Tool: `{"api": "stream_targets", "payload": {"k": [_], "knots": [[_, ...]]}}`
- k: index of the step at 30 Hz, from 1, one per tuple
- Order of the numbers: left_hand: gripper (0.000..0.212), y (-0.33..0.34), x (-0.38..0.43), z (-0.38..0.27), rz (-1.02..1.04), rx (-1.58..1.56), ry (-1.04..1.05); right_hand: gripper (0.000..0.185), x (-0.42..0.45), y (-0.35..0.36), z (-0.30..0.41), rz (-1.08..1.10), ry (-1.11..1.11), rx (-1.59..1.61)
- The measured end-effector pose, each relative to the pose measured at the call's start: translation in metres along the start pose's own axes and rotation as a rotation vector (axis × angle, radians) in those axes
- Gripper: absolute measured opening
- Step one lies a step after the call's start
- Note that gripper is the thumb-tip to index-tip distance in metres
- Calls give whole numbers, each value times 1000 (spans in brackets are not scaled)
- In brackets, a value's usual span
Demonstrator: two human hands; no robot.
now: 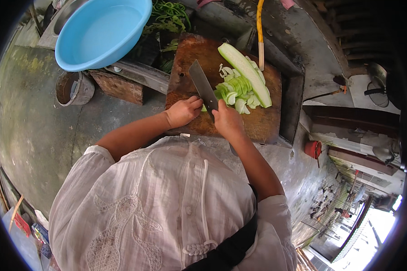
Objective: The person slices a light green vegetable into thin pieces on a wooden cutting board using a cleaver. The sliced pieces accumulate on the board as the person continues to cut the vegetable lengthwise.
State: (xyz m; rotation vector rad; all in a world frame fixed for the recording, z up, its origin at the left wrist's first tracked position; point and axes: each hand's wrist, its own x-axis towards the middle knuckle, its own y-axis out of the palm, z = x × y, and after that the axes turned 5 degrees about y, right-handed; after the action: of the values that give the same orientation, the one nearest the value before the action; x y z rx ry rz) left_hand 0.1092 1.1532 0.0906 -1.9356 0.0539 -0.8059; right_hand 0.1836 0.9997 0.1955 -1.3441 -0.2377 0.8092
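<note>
My right hand [229,121] grips a cleaver [203,84], its broad blade pointing up and left over a wooden cutting board [186,74]. My left hand [186,111] is curled at the board's near left, just left of the blade. Its fingers hold a small piece of green gourd [204,108], mostly hidden by the hand and the blade. Right of the blade lies a row of thin gourd slices [235,87], with some fallen loose. Beyond them, a long halved gourd [246,73] rests slantwise, its pale cut face upward.
A light blue basin [105,32] stands at the upper left, next to green long beans [168,13]. Below it is a worn bucket [75,88] on the floor. A yellow hose [259,27] hangs down to the board's far right. A concrete sink wall [293,101] borders the board's right.
</note>
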Motion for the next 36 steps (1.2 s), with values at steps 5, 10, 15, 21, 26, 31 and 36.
{"api": "stream_targets", "payload": {"k": [5, 10, 15, 21, 26, 31, 36], "knots": [[18, -1, 6, -1, -2, -18, 3, 22, 10, 11, 5, 72, 63, -95], [16, 0, 5, -1, -14, -47, -41, 23, 7, 2, -6, 22, 16, -68], [16, -2, 6, 1, 36, -42, -29, 25, 13, 15, -4, 52, 36, -51], [16, 0, 4, 1, -20, -49, -17, 25, 8, 8, -6, -19, 14, -51], [15, -4, 5, 1, 28, -45, -29, 23, 8, 7, 1, 33, 19, -74], [14, -3, 6, 1, -5, -49, -24, 23, 19, 16, -5, -54, -4, -16], [12, -1, 3, 0, -40, -35, -47, 24, 10, 6, -5, -14, -20, -44]]}}
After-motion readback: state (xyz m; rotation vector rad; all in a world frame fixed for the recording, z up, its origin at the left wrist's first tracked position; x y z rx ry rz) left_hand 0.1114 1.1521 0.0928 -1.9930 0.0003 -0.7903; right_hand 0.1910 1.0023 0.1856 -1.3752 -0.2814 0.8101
